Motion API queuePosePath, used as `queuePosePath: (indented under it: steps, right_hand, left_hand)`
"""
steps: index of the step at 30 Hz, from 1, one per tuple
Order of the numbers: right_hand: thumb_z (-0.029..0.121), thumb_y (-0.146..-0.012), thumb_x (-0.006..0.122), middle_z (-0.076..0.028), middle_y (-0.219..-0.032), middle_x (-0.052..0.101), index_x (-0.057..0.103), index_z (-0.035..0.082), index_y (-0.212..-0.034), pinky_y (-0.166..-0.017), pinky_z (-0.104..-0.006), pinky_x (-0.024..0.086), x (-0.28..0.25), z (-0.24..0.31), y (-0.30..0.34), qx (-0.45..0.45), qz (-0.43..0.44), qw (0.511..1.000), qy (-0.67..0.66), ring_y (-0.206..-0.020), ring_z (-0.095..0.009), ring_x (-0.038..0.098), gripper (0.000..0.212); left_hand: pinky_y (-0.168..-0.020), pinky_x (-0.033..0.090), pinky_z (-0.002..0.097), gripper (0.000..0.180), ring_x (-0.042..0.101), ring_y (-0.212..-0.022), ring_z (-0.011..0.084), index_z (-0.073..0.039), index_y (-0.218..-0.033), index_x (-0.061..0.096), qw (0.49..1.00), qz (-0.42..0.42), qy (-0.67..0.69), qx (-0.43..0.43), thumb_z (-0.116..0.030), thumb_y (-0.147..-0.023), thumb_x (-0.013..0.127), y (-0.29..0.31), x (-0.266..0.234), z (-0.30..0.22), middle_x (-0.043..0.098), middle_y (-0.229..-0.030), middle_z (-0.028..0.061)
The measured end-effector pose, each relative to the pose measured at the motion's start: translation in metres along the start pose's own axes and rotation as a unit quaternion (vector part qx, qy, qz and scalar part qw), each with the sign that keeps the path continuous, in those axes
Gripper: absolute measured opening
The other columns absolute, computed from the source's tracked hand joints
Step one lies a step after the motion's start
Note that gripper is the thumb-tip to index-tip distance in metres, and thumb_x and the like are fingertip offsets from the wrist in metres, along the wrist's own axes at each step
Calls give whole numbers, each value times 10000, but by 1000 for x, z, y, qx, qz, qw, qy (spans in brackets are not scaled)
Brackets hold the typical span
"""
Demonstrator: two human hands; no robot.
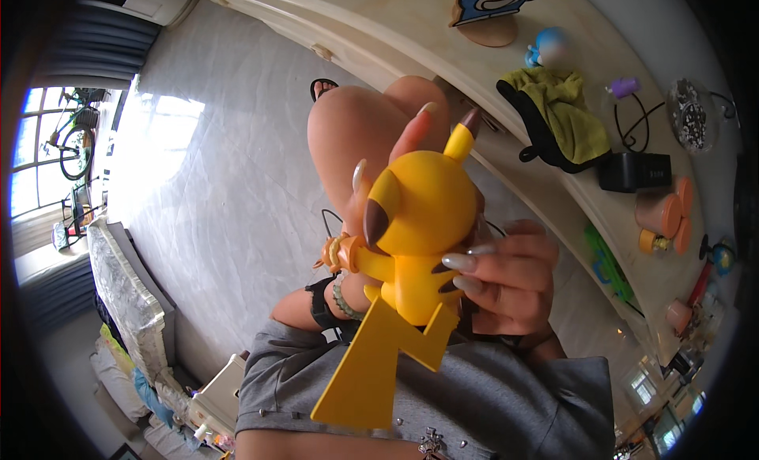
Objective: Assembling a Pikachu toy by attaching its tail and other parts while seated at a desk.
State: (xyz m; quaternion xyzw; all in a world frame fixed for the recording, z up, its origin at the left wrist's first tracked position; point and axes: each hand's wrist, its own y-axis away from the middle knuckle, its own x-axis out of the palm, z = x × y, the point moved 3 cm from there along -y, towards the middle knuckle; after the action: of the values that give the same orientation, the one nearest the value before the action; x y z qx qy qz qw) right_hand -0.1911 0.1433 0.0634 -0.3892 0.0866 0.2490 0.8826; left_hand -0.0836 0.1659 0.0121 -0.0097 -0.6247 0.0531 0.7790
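The largest expanse is a grey, marble-patterned floor point(229, 223), beside which a cream surface point(411, 25) runs along the right of the view. A grey garment point(316, 373) covers the person's torso at the lower edge. Above it, upright with its back to the viewer, a yellow figure point(431, 203) is held between the two hands; it has brown-tipped ears, brown stripes on its back and a zigzag tail. The right hand point(514, 278) is curled, two fingertips touching the figure's striped back; its thumb cannot be made out. The left hand point(356, 203) grips the figure from its far side, two digits parted and showing past the head, the palm hidden. An olive-green cloth point(565, 116) with dark trim lies on the surface, its lower corner near a black box point(624, 173). The box carries pale lettering on one face, the only distinct writing in view. Just beside it stand orange, rounded containers point(660, 211). A small purple object point(624, 88) and a beaded bracelet point(342, 298) on the left wrist complete the smaller items.
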Motion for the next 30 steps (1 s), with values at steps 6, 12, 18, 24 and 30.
queuePosePath:
  steps: [6,12,18,24,30]
  right_hand:
    - [110,-685,586,36,-925,564,519,127,-844,-843,-376,354,-3,-4,-4,-5,60,998,32,-846,-157,468,173]
    - [121,-670,582,-1,-933,575,514,112,-867,-823,-376,364,2,-16,-3,7,35,999,33,-844,-185,467,209]
    - [192,-700,653,-36,-940,567,510,124,-866,-732,-311,409,2,-14,-2,9,2,997,-79,-842,-179,471,230]
    - [278,-678,692,-42,-984,541,514,128,-899,-731,-303,411,0,-8,2,-28,38,999,6,-858,-191,481,321]
    - [284,-667,705,-76,-1001,525,497,67,-1005,-750,-331,420,10,-17,19,90,-22,995,-19,-907,-257,489,452]
  left_hand:
    - [-678,465,364,614,526,-778,286,-168,-1343,118,998,15,-57,7,-465,-853,341,-5,-5,-6,475,-975,231]
    - [-703,454,368,619,512,-837,292,-163,-1340,149,995,60,-5,-79,-471,-844,357,-15,-8,-14,472,-1018,222]
    - [-760,425,347,693,501,-859,273,-116,-1348,65,994,93,-52,10,-463,-837,378,-15,-20,-1,434,-1091,238]
    - [-730,441,352,694,509,-826,267,-172,-1352,59,975,198,-98,32,-497,-828,379,-15,-42,0,458,-1033,221]
    - [-705,469,356,704,505,-811,269,-164,-1344,86,991,-107,-79,-28,-523,-816,382,-8,-6,-11,447,-1071,209]
